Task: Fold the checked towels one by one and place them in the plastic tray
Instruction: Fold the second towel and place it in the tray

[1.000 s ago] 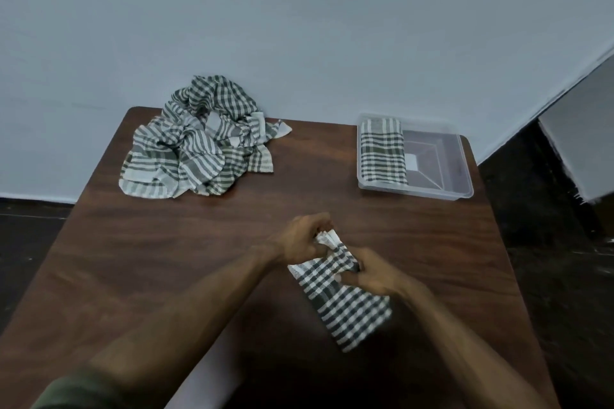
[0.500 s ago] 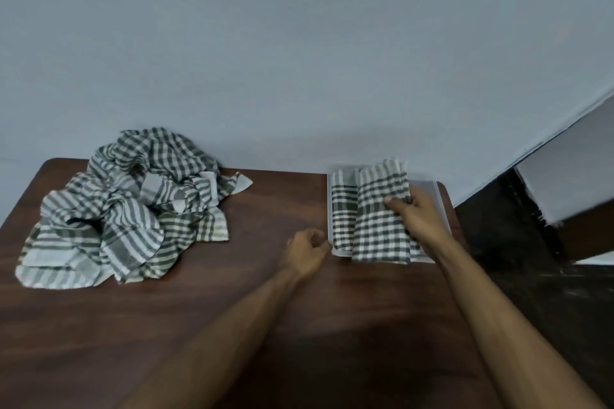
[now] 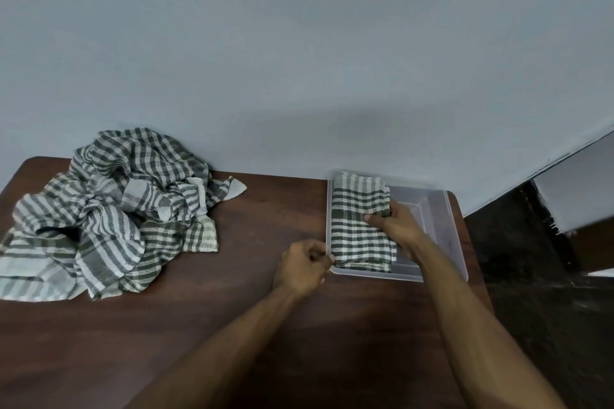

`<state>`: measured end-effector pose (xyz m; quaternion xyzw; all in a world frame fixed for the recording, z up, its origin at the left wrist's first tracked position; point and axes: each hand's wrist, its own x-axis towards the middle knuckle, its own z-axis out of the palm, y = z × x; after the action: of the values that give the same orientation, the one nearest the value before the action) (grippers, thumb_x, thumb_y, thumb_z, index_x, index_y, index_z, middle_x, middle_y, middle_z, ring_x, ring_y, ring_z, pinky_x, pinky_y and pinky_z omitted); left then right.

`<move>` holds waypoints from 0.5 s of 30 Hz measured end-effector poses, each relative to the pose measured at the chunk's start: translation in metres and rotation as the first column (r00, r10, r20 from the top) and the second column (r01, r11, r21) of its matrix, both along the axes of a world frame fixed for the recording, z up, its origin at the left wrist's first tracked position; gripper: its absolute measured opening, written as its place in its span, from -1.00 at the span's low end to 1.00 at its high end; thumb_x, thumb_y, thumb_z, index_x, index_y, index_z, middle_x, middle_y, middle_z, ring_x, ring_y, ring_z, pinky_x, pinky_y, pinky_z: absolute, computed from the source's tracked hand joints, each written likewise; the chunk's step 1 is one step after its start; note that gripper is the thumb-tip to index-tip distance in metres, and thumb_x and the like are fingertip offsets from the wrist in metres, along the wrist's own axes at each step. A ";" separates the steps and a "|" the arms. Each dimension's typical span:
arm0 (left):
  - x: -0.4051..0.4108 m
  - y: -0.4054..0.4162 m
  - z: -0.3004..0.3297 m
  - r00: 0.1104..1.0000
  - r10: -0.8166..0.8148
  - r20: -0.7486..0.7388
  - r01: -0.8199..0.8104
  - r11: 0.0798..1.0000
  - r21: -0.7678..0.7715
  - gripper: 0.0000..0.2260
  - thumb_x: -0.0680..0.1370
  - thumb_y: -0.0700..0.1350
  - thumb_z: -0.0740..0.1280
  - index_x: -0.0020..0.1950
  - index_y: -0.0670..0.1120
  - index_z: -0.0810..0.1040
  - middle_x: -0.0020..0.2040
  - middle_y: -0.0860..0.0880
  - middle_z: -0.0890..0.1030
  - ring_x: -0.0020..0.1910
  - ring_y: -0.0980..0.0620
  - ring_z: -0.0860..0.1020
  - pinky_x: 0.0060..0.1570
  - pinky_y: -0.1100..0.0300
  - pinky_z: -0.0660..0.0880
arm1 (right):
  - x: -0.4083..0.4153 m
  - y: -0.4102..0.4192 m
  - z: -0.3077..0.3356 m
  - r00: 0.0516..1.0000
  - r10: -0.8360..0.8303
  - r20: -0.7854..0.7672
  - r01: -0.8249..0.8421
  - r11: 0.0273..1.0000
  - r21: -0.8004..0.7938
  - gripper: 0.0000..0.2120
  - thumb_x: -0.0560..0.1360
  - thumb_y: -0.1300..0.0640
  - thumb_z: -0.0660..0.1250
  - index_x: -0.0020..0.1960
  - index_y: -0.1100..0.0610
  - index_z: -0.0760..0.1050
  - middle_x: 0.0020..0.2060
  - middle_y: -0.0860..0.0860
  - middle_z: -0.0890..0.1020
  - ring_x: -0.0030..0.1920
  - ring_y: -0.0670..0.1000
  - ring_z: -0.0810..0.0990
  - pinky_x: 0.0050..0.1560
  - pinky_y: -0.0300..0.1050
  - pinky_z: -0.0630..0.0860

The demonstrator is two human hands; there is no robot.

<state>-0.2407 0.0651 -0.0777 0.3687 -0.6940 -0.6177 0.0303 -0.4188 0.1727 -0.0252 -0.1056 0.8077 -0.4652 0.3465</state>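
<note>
A clear plastic tray [image 3: 445, 229] sits at the table's far right. In its left half lies a folded green-and-white checked towel [image 3: 357, 236], on top of another folded one whose far edge shows behind it [image 3: 358, 181]. My right hand [image 3: 397, 226] grips the top folded towel at its right edge, inside the tray. My left hand [image 3: 304, 264] is closed in a fist against the tray's near left corner; whether it pinches the rim is hidden. A heap of unfolded checked towels [image 3: 109, 212] lies at the far left.
The dark wooden table [image 3: 252, 325] stands against a pale blue wall. Its right edge runs just beyond the tray, with dark floor [image 3: 538, 292] below. The right half of the tray holds nothing.
One second ago both hands held the folded towel at the table's middle. My right hand carried it to the tray and lowered it onto the first towel; my left hand moved to the tray's corner.
</note>
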 end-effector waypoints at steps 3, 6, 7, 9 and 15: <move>0.000 0.002 0.002 1.000 0.009 -0.015 -0.009 1.000 0.027 -0.85 0.51 -0.13 0.42 -0.22 0.07 0.57 -0.39 0.08 0.61 -0.55 0.17 0.52 -0.46 0.26 0.44 | 0.003 -0.001 -0.001 0.989 0.004 -0.148 -0.001 1.000 0.019 -0.71 0.43 0.26 0.46 0.07 0.07 0.46 -0.04 0.00 0.64 -0.09 -0.06 0.62 0.04 -0.04 0.58; 0.001 0.002 0.003 1.000 0.009 -0.009 -0.009 0.999 0.039 -0.89 0.51 -0.11 0.42 -0.19 0.06 0.57 -0.38 0.08 0.62 -0.55 0.16 0.52 -0.48 0.27 0.41 | 0.010 0.006 -0.002 0.990 -0.054 -0.126 0.056 0.998 0.006 -0.60 0.42 0.12 0.50 0.18 0.05 0.41 0.09 0.08 0.64 -0.05 0.00 0.64 0.03 0.01 0.59; 0.001 0.002 0.004 1.000 0.009 -0.004 -0.009 0.999 0.037 -0.92 0.51 -0.09 0.42 -0.17 0.05 0.58 -0.37 0.08 0.62 -0.55 0.15 0.53 -0.47 0.27 0.41 | 0.012 0.011 -0.001 0.979 -0.009 -0.205 0.028 0.995 0.092 -0.47 0.41 0.05 0.50 0.29 0.05 0.34 0.14 0.09 0.62 -0.01 0.04 0.63 0.04 0.04 0.58; 0.005 0.002 0.008 1.000 0.005 -0.001 -0.005 1.000 0.028 -0.95 0.51 -0.07 0.43 -0.10 -0.01 0.60 -0.35 0.07 0.63 -0.54 0.14 0.53 -0.47 0.25 0.43 | 0.017 0.021 -0.002 0.876 0.184 -0.445 -0.003 0.926 0.378 -0.34 0.44 -0.10 0.44 0.41 -0.02 0.18 0.26 0.08 0.54 0.13 0.14 0.59 0.10 0.13 0.54; 0.050 -0.021 0.023 0.996 0.073 -0.047 -0.083 0.964 -0.253 -0.98 0.45 0.04 0.37 -0.18 0.14 0.59 -0.32 0.13 0.62 -0.29 0.10 0.60 -0.17 0.07 0.59 | 0.081 0.003 0.006 0.414 0.248 -0.876 -0.090 0.969 0.232 -0.74 0.52 0.07 0.23 0.14 0.13 0.54 0.04 0.11 0.60 0.02 0.16 0.56 -0.06 0.02 0.53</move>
<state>-0.1903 0.0443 -0.0550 0.3772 -0.7518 -0.5285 0.1146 -0.3378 0.1755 -0.0188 -0.3916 0.8847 -0.2384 -0.0846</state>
